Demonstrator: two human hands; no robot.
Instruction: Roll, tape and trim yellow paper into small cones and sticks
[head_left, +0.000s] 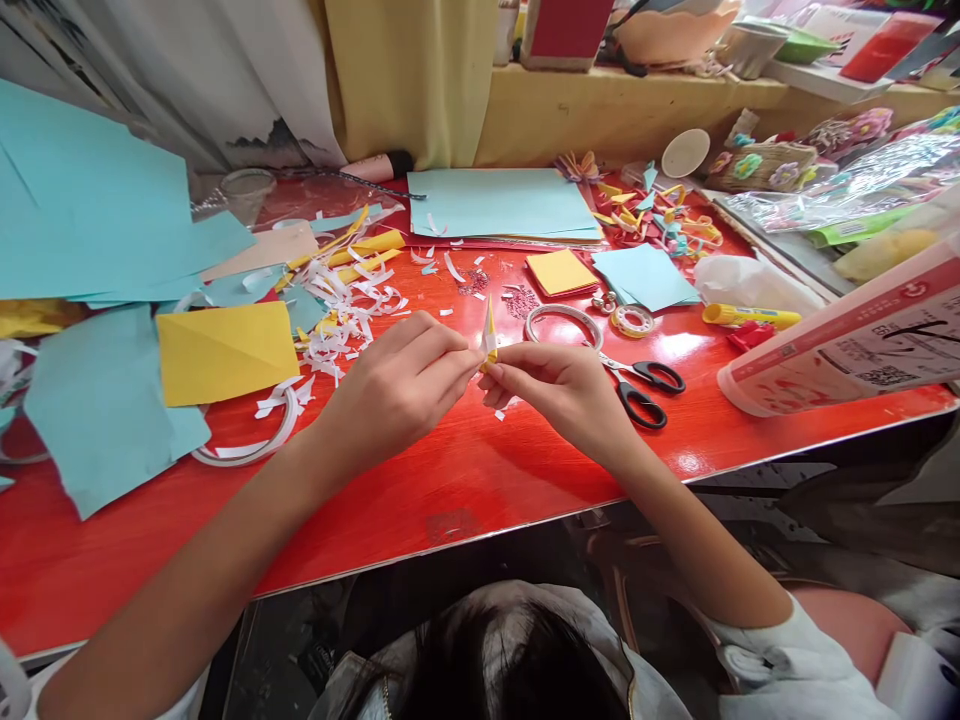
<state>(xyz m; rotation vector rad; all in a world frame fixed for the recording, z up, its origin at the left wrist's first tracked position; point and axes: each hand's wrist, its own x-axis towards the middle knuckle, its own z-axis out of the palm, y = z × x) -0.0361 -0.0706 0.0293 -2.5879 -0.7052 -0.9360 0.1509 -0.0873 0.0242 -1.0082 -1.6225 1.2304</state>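
Head view: pinching a small folded yellow and white paper [490,338] between left hand [401,390] and right hand [570,395], with fingertips close together, over the red table [375,510]. Going back, past black-handled scissors [623,367] and a tape roll [571,311], to small yellow squares [560,272], then big blue sheets [502,203] near the curtain [412,85].

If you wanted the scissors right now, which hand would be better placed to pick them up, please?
Probably the right hand: the scissors lie just beside it, while the left hand is farther off, though both pinch the folded paper.
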